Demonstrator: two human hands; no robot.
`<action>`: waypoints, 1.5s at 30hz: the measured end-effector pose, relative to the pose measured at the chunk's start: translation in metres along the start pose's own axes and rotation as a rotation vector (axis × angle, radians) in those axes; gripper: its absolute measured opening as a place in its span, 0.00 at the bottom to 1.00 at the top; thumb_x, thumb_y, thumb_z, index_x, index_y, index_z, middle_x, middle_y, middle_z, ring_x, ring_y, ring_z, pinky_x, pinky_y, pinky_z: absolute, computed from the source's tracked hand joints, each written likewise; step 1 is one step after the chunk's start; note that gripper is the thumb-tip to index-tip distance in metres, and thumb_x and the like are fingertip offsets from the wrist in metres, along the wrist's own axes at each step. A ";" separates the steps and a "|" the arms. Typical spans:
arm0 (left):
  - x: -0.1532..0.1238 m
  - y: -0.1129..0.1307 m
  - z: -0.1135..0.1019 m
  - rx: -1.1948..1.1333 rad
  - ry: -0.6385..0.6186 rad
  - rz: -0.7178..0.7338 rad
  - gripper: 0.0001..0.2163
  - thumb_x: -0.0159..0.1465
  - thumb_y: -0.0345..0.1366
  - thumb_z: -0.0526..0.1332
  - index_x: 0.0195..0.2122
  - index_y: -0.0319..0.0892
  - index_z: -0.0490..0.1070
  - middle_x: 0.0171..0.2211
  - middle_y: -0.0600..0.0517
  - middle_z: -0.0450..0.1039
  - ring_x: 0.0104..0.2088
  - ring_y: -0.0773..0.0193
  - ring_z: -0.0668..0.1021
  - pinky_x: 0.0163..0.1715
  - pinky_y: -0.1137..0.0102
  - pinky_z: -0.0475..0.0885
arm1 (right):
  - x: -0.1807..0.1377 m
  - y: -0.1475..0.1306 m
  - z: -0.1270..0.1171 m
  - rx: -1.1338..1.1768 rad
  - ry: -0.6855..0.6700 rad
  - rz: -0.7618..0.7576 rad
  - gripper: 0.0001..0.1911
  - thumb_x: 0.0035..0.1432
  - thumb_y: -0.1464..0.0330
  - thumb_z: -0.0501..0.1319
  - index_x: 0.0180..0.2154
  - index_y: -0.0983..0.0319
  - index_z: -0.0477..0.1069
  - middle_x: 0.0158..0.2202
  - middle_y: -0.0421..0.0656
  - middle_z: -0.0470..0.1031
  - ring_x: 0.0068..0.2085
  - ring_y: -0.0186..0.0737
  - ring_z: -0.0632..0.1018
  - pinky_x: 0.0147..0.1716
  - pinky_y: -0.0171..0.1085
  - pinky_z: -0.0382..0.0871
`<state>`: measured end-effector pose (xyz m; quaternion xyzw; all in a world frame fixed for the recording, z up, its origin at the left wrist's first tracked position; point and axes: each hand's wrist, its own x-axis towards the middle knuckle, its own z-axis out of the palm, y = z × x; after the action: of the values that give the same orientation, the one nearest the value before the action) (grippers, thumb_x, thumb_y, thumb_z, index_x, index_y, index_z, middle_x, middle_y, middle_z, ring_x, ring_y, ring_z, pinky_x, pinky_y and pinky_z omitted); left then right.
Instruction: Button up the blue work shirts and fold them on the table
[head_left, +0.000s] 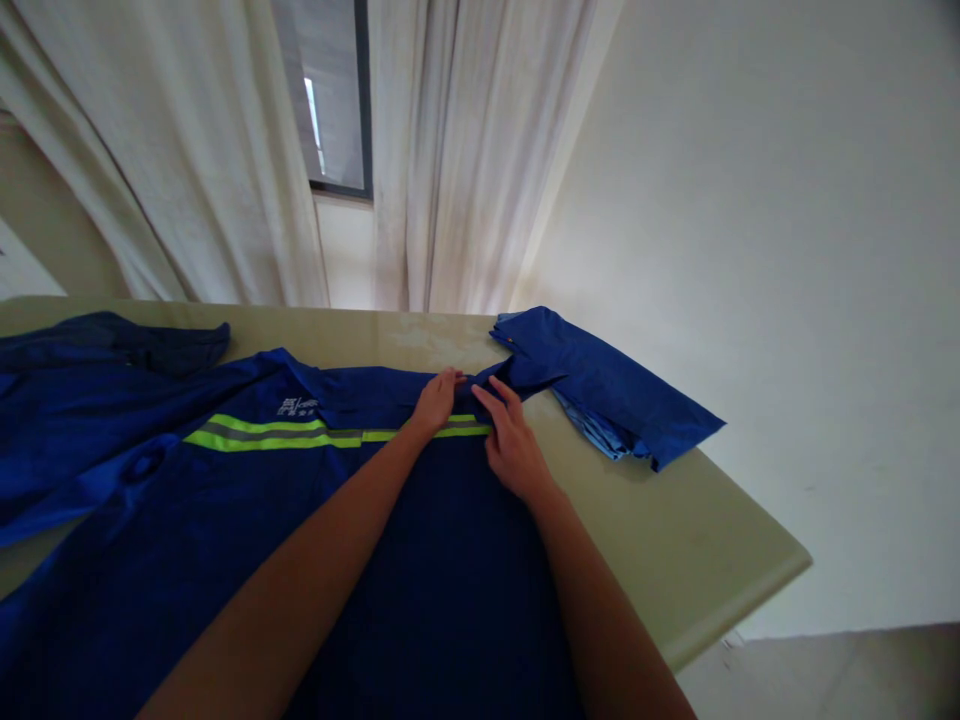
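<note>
A dark blue work jacket (450,560) lies spread over the table, with a yellow-green and grey reflective stripe (262,434) running across it and small white print above the stripe on the left. My left hand (436,402) rests on the cloth just above the stripe, its fingers stretched out to the right. Beside it my right hand (514,440) touches the same upper part, thumb and fingers apart. Near its fingertips the fabric is creased and leads to a folded blue piece (600,380) lying at the right. My forearms cover part of the jacket.
More blue cloth (97,345) lies bunched on the left of the pale table (675,560), whose corner juts out at the right. Beyond the far edge hang light curtains (480,150) with a window (330,100) between them. A white wall (787,250) stands close on the right.
</note>
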<state>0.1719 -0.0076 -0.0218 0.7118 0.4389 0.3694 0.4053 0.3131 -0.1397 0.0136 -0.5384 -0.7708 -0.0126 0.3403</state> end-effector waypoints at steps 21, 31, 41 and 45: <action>-0.009 0.064 -0.005 0.342 0.080 -0.061 0.14 0.69 0.39 0.55 0.49 0.40 0.75 0.45 0.42 0.81 0.48 0.51 0.81 0.49 0.61 0.74 | 0.001 -0.013 0.014 -0.154 -0.340 -0.013 0.16 0.54 0.79 0.56 0.43 0.62 0.72 0.44 0.48 0.77 0.48 0.46 0.74 0.50 0.41 0.64; 0.014 0.007 -0.084 0.618 -0.149 -0.190 0.22 0.57 0.43 0.70 0.51 0.43 0.73 0.44 0.46 0.81 0.43 0.53 0.82 0.43 0.66 0.75 | -0.001 -0.017 -0.012 0.214 -0.700 0.108 0.11 0.46 0.79 0.59 0.33 0.61 0.71 0.25 0.34 0.66 0.27 0.32 0.68 0.30 0.32 0.54; 0.001 0.008 -0.061 0.844 -0.198 -0.188 0.19 0.66 0.42 0.59 0.56 0.42 0.70 0.54 0.36 0.77 0.53 0.44 0.80 0.50 0.56 0.73 | -0.003 -0.014 -0.013 0.364 -0.730 0.216 0.14 0.46 0.79 0.60 0.37 0.61 0.69 0.24 0.32 0.64 0.27 0.31 0.67 0.28 0.30 0.54; 0.004 0.008 -0.082 0.891 -0.265 -0.213 0.17 0.59 0.43 0.67 0.48 0.44 0.76 0.53 0.38 0.78 0.51 0.40 0.80 0.50 0.53 0.74 | -0.006 -0.010 -0.016 0.389 -0.715 0.249 0.14 0.49 0.78 0.60 0.39 0.61 0.70 0.24 0.31 0.64 0.26 0.31 0.66 0.28 0.30 0.56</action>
<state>0.1038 0.0142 0.0185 0.8083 0.5697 0.0074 0.1485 0.3138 -0.1549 0.0264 -0.5237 -0.7573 0.3619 0.1458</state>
